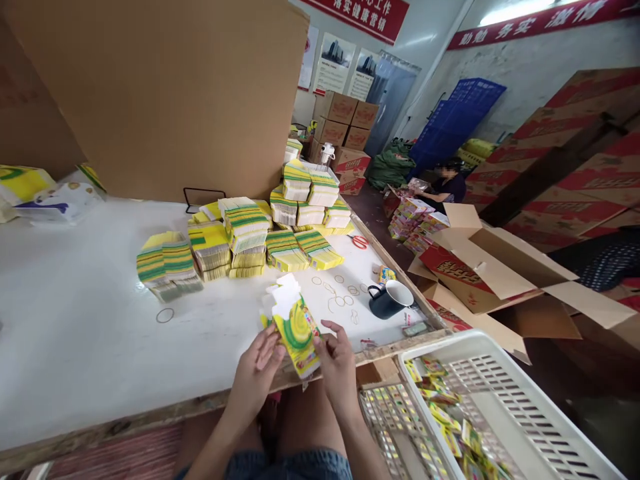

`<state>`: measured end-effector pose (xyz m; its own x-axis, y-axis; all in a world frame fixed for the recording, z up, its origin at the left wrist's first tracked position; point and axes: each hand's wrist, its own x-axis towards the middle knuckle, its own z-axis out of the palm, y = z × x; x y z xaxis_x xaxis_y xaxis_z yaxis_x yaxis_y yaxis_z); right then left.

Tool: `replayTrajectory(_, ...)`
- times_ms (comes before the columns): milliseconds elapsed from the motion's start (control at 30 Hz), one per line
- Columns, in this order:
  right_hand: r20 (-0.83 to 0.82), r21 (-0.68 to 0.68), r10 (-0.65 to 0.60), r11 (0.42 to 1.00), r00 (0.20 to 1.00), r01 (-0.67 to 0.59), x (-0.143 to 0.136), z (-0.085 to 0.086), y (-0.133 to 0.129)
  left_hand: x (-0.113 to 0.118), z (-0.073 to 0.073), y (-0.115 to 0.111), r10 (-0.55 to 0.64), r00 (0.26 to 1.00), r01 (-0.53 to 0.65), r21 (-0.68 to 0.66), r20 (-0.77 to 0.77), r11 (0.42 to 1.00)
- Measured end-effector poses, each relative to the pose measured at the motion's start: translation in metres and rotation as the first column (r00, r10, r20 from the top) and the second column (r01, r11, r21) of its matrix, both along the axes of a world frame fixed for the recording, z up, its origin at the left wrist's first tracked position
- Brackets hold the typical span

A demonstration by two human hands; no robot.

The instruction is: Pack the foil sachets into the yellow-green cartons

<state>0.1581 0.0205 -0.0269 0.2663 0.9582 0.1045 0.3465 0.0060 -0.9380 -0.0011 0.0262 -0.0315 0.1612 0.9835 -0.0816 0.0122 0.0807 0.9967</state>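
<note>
A flattened yellow and green carton [299, 333] with white flaps is held between my two hands, over the table's near edge. My left hand [263, 357] pinches its left side, and my right hand [336, 353] grips the lower right side with the index finger raised. Part of another carton shows behind it at the left. Beyond my hands, stacks of flat cartons [245, 230] stand on the white table [100, 320]. Rubber bands [341, 301] lie loose to the right of the carton.
A dark mug [384, 303] and red-handled scissors [359, 242] sit near the table's right edge. Below right stands a white plastic basket [530, 393] holding small packs. Open cardboard boxes [480, 267] are beyond it. A person [450, 183] is farther back. Tall cardboard [190, 100] rises behind the table.
</note>
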Motion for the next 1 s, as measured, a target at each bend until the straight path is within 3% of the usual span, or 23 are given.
replayTrajectory(33, -0.147, -0.007, 0.039, 0.999, 0.988, -0.04, -0.002, 0.001, -0.011, 0.001, 0.002, -0.002, -0.028, 0.996, 0.031, -0.04, 0.082, 0.999)
replayTrajectory(100, -0.447, -0.008, 0.097, 0.994, 0.889, -0.112, -0.008, 0.002, -0.027, 0.002, 0.005, -0.005, -0.094, 0.976, 0.115, -0.099, 0.197, 0.988)
replayTrajectory(167, -0.617, -0.015, 0.094, 0.991, 0.781, -0.132, -0.013, 0.004, -0.035, 0.002, 0.011, -0.008, -0.141, 0.953, 0.179, -0.12, 0.269, 0.977)
replayTrajectory(300, -0.715, -0.045, 0.057, 0.991, 0.697, -0.127, -0.018, 0.005, -0.036, 0.0, 0.022, -0.013, -0.212, 0.846, 0.288, -0.084, 0.489, 0.954)
replayTrajectory(433, -0.762, -0.059, 0.066, 0.984, 0.644, -0.17, -0.024, 0.006, -0.037, -0.001, 0.019, -0.014, -0.204, 0.757, 0.326, -0.088, 0.62, 0.941)
replayTrajectory(533, -0.695, -0.057, 0.045, 0.992, 0.717, -0.117, -0.026, 0.007, -0.041, -0.001, 0.013, -0.014, -0.19, 0.725, 0.341, -0.106, 0.662, 0.934)
replayTrajectory(633, -0.494, -0.049, 0.026, 0.997, 0.869, -0.057, -0.025, 0.01, -0.046, 0.002, 0.011, -0.013, -0.135, 0.761, 0.298, -0.157, 0.635, 0.942)
replayTrajectory(700, -0.385, -0.042, 0.045, 0.997, 0.922, -0.066, -0.024, 0.012, -0.048, 0.005, 0.012, -0.013, -0.093, 0.785, 0.257, -0.185, 0.612, 0.949)
replayTrajectory(1000, -0.118, -0.029, 0.055, 0.998, 0.991, -0.059, -0.021, 0.0, -0.051, 0.005, 0.017, -0.014, 0.118, 0.918, -0.029, -0.231, 0.379, 0.973)
